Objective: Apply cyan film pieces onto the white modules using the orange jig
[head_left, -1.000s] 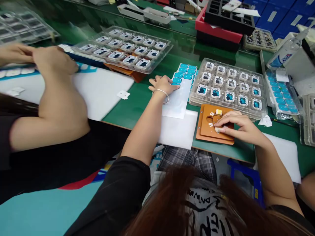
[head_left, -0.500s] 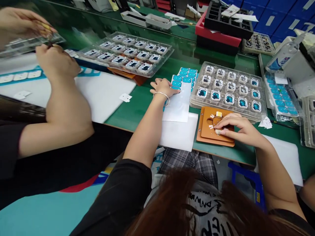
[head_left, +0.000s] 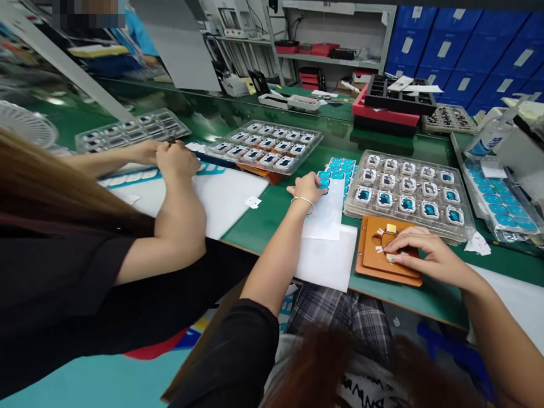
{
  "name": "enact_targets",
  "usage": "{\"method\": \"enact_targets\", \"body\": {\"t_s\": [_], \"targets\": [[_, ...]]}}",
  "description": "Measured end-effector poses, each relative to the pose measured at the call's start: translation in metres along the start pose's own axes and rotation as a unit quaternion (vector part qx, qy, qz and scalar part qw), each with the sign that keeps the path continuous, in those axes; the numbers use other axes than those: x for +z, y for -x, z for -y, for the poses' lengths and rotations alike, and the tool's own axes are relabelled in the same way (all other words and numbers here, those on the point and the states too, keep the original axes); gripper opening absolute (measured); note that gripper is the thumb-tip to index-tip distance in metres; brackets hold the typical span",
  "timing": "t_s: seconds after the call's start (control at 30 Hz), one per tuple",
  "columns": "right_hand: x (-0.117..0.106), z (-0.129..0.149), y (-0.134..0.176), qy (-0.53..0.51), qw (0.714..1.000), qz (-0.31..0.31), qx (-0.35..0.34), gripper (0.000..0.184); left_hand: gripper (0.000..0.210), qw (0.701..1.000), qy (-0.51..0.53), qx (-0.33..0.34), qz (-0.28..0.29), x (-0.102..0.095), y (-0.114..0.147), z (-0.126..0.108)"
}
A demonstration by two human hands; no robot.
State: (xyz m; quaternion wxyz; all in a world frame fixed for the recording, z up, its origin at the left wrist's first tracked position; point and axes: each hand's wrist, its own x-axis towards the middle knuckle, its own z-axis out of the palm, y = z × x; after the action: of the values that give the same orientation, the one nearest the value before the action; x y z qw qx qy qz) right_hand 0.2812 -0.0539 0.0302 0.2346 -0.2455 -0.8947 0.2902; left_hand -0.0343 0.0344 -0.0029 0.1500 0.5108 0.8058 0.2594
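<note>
My left hand is at a white backing sheet with blue rounded stickers at its top. The thumb and forefinger close at the stickers' edge, while an outer finger sticks out leftward. My right hand rests over an orange fixture near the table edge. Its fingertips come together on a small part there, mostly hidden beneath them. Beside those fingertips, the fixture carries a pale yellow square and small white tabs. A second blue sticker sheet lies behind the first.
A clear tray of white-framed parts stands behind the fixture; another such tray sits left. Further right are bagged blue stickers and a pump bottle. At left, a co-worker's hands work above white foam.
The view has tilted up, so the shelves and more of the co-worker show. The co-worker's hands have come lower and together. My hands keep nearly the same places on the sheet and fixture.
</note>
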Motion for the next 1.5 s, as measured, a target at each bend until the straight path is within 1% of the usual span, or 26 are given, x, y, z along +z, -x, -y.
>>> {"method": "enact_targets", "body": {"t_s": [0.07,0.17,0.27,0.33,0.37,0.4,0.5,0.53,0.57,0.63,0.67,0.73,0.77,0.8,0.87,0.9,0.97,1.03,1.13,1.23,1.33,1.4,1.5], "targets": [[0.002,0.000,0.000,-0.014,1.000,-0.025,0.002,0.012,0.025,0.999,0.015,0.031,0.002,-0.001,0.005,-0.003],[0.005,-0.002,0.002,-0.054,0.993,-0.094,0.041,0.015,0.025,0.994,0.055,0.093,0.001,-0.004,0.016,-0.009],[0.006,-0.004,0.004,-0.092,0.979,-0.159,0.086,0.022,0.023,0.980,0.106,0.166,-0.002,-0.007,0.029,-0.017],[0.007,-0.006,0.004,-0.106,0.973,-0.182,0.097,0.025,0.020,0.966,0.140,0.215,0.003,-0.007,0.039,-0.022],[0.007,-0.007,0.004,-0.109,0.971,-0.189,0.100,0.026,0.019,0.953,0.172,0.247,0.012,-0.007,0.044,-0.025],[0.008,-0.007,0.004,-0.110,0.969,-0.196,0.100,0.026,0.017,0.934,0.214,0.285,0.025,-0.006,0.048,-0.027],[0.013,-0.009,0.002,-0.101,0.967,-0.211,0.099,0.021,0.011,0.848,0.353,0.389,0.070,-0.001,0.063,-0.032],[0.015,-0.009,0.001,-0.099,0.967,-0.215,0.097,0.019,0.010,0.824,0.382,0.410,0.082,0.001,0.067,-0.033],[0.016,-0.009,0.001,-0.096,0.966,-0.220,0.093,0.017,0.010,0.811,0.394,0.423,0.093,0.003,0.072,-0.035],[0.019,-0.010,0.000,-0.085,0.966,-0.232,0.080,0.017,0.014,0.798,0.397,0.441,0.106,0.006,0.080,-0.037],[0.020,-0.010,0.000,-0.072,0.966,-0.239,0.070,0.018,0.015,0.796,0.388,0.453,0.103,0.008,0.084,-0.038],[0.020,-0.009,-0.001,-0.033,0.968,-0.245,0.046,0.023,0.013,0.791,0.332,0.509,0.071,0.011,0.090,-0.039],[0.020,-0.008,-0.001,-0.008,0.969,-0.244,0.032,0.026,0.010,0.780,0.290,0.552,0.048,0.012,0.093,-0.040],[0.019,-0.007,-0.002,0.020,0.970,-0.240,0.018,0.028,0.010,0.763,0.246,0.597,0.024,0.014,0.096,-0.040],[0.019,-0.006,-0.003,0.071,0.972,-0.226,-0.005,0.024,0.015,0.718,0.186,0.671,-0.013,0.016,0.100,-0.042],[0.018,-0.005,-0.003,0.092,0.971,-0.220,-0.014,0.019,0.018,0.699,0.180,0.692,-0.022,0.018,0.102,-0.042],[0.018,-0.006,-0.004,0.126,0.967,-0.217,-0.033,0.013,0.023,0.679,0.195,0.707,-0.024,0.021,0.104,-0.044],[0.017,-0.007,-0.004,0.145,0.962,-0.225,-0.051,0.018,0.026,0.673,0.219,0.706,-0.012,0.022,0.106,-0.044],[0.012,-0.010,-0.004,0.147,0.960,-0.225,-0.075,0.020,0.023,0.680,0.232,0.695,0.003,0.018,0.107,-0.045],[0.006,-0.012,-0.003,0.129,0.967,-0.201,-0.090,0.021,0.021,0.691,0.214,0.691,0.000,0.008,0.106,-0.045],[0.003,-0.013,-0.003,0.130,0.970,-0.179,-0.097,0.022,0.018,0.695,0.187,0.694,-0.015,0.001,0.104,-0.043],[0.004,-0.015,-0.004,0.147,0.970,-0.162,-0.107,0.022,0.018,0.695,0.157,0.701,-0.018,0.000,0.102,-0.042],[0.007,-0.016,-0.003,0.180,0.965,-0.140,-0.126,0.025,0.019,0.692,0.127,0.711,-0.009,0.001,0.100,-0.041]]}}
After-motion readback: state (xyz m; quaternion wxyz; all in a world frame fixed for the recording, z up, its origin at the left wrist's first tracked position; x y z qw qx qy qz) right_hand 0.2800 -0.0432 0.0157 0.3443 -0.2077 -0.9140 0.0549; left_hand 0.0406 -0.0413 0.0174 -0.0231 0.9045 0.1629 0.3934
